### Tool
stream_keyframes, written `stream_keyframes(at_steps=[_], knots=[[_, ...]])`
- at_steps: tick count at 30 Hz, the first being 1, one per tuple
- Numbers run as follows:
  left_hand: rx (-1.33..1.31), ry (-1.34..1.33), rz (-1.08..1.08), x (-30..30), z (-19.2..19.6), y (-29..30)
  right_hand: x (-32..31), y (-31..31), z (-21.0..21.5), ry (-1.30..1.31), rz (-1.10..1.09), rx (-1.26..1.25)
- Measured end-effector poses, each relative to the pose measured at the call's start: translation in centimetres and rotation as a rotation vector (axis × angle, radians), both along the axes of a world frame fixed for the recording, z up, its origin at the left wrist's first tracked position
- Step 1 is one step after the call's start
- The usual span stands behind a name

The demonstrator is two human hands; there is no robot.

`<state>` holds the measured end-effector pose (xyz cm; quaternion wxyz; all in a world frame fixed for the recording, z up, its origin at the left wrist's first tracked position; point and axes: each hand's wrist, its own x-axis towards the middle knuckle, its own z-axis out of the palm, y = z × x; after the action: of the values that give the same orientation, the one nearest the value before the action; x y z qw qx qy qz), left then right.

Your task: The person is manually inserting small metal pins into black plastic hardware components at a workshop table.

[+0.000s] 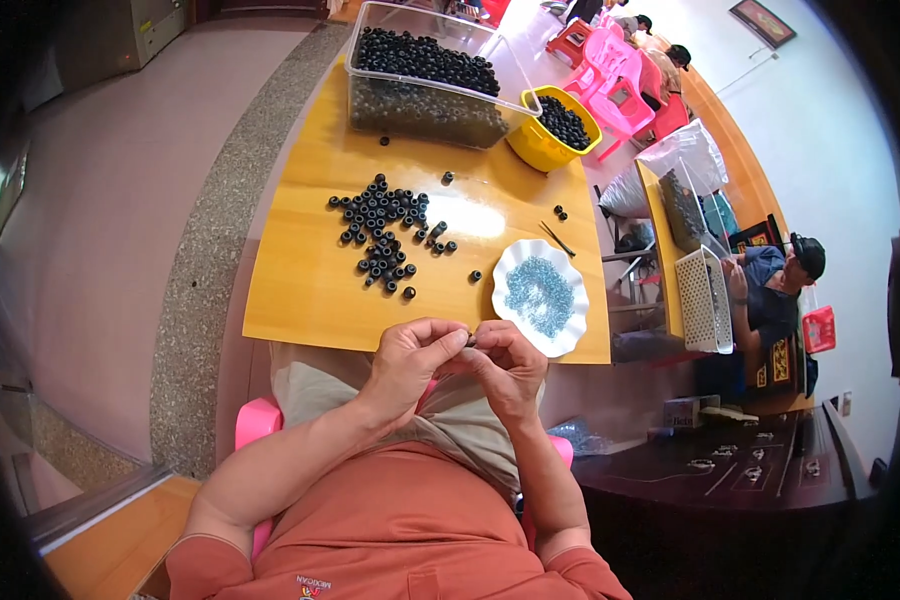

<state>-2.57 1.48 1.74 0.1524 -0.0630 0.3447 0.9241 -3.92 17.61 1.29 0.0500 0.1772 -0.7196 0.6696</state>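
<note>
1. The small dark piece [471, 340] is between the person's two hands, over the lap near the front edge of the counter [295, 300].
2. The left grip [410, 362] has thumb and finger together, clamped on the piece; the right grip [510, 368] pinches it from the other side, though the fingers hide the exact contact.
3. Judging by its size against the fingertips, it should be very light, so a gentle pinch ought to carry it.
4. If it matches the black ring-shaped pieces [378, 210] heaped on the counter, it is probably stiff, perhaps hard plastic, and unlikely to break under finger pressure.
5. Its smallness and likely rounded wall could make it slip or roll; the best hold would be on opposite outer sides, keeping the hole uncovered.
6. Only a sliver of it shows, dark and dull; whether it has a hole cannot be told.
7. The heaped pieces are short, black and hollow, many showing a paler grey rim around the opening, some upright, others tipped.
8. Just beyond the right grip, tiny pale-blue beads [540, 292] lie in a scalloped white plate [502, 272], with dark tweezers [558, 239] close behind.
</note>
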Motion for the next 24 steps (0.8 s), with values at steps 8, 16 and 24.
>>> stream_keyframes(at_steps=[8, 16, 24], knots=[[-0.029, 0.057, -0.022, 0.1, -0.3, 0.3, 0.8, -0.1, 0.4, 0.001, -0.048, -0.051], [0.033, 0.092, -0.052, 0.3, 0.2, 0.2, 1.3, 0.0, 0.2, 0.048, -0.066, -0.078], [0.089, 0.065, -0.077, 0.2, 0.4, -0.2, 1.8, 0.1, 0.4, 0.056, -0.078, -0.095]])
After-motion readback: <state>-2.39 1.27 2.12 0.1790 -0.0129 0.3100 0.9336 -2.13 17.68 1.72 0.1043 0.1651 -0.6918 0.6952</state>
